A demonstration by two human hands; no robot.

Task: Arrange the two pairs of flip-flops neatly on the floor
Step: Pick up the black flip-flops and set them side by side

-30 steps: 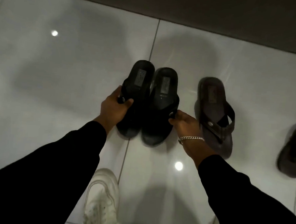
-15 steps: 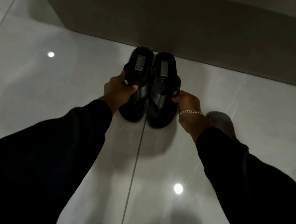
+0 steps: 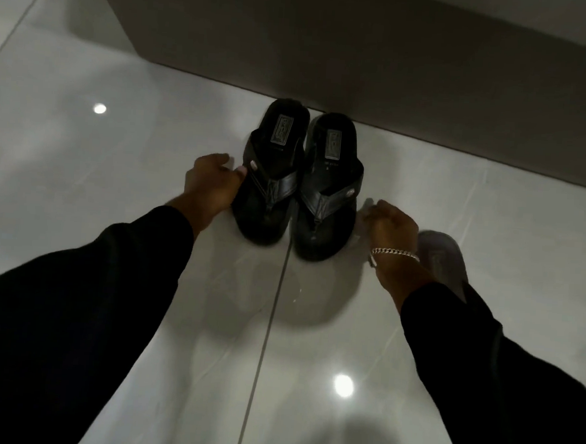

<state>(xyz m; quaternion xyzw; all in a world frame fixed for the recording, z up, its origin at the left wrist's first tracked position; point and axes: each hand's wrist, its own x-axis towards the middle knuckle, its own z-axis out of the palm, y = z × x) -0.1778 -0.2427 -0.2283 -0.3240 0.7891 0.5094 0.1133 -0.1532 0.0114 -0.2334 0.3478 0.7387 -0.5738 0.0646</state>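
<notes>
Two black flip-flops stand side by side on the glossy floor, heels against the wall's base: the left one (image 3: pixel 272 172) and the right one (image 3: pixel 328 189). My left hand (image 3: pixel 211 182) is beside the left flip-flop, its fingertips just touching the strap's edge, fingers loosely apart. A little to the right of the right flip-flop, my right hand (image 3: pixel 389 224) hovers with curled fingers and holds nothing; a silver bracelet circles its wrist. Behind my right wrist lies a brown flip-flop (image 3: pixel 442 258), partly hidden. The fourth flip-flop is out of view.
A dark wall base (image 3: pixel 363 54) runs across the back. White floor tiles (image 3: pixel 115 183) with a grout line reflect ceiling lights. My black sleeves fill the lower corners.
Both hands carried the black pair forward to the wall, set it down and let go. My right hand has drawn back to the right.
</notes>
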